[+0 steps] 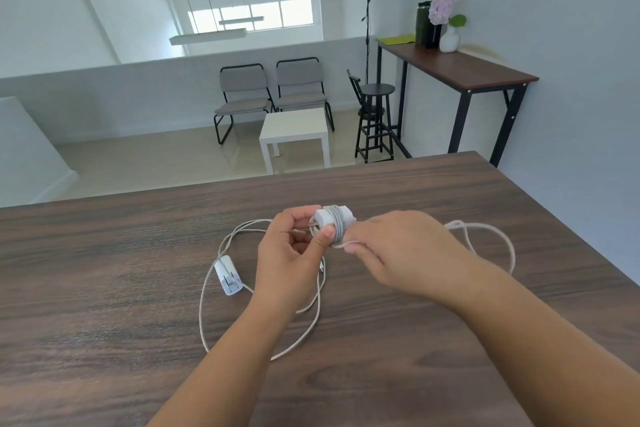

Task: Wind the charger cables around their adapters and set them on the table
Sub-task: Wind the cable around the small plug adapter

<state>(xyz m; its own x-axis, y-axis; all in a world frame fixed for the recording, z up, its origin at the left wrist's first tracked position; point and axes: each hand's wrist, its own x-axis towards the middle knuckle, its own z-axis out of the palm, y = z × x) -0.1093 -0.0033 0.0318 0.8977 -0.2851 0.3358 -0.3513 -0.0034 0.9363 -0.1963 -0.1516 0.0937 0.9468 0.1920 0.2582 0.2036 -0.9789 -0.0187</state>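
My left hand [294, 250] grips a white adapter [329, 220] above the dark wooden table [104, 288], prongs toward my palm. Several turns of grey cable are wound around the adapter's middle. My right hand [388, 250] pinches this cable just under the adapter; the loose rest of the cable [491, 236] loops off to the right on the table. A second white adapter [227, 276] lies on the table left of my left wrist, prongs up, with its white cable [207, 319] sprawled in loose loops around and under my left forearm.
The table's far edge runs just beyond my hands and its right edge slants down the right side. Beyond are two grey chairs [270, 94], a small white side table [294, 132], a black stool [375, 121] and a high wooden table [460, 69] with a vase.
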